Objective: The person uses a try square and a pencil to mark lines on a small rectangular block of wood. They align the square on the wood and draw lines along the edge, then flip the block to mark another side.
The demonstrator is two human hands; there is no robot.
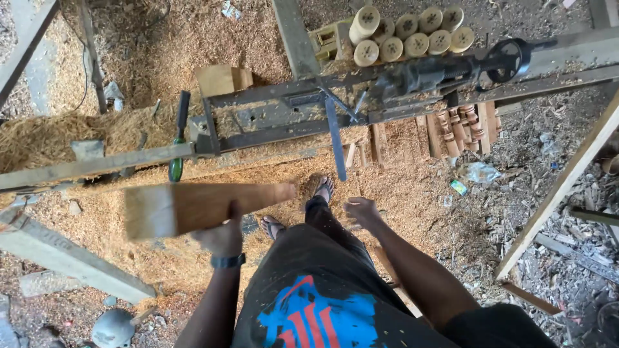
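Wood lathe (387, 84) spans the frame on a long metal bed, sawdust-covered floor (412, 193) below. Squared wooden blank (200, 207) held in the left hand (222, 237), fingers closed around it, long axis left-right, roughly parallel to the lathe bed and just short of it. Right hand (361, 209) empty, loosely open, nearer the lathe's tailstock handwheel (506, 59). Stack of turned cylinders (409, 35) behind it.

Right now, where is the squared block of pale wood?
In the head view, the squared block of pale wood is left of centre, held in the left hand above the sawdust-covered floor, just below the long metal lathe bed.
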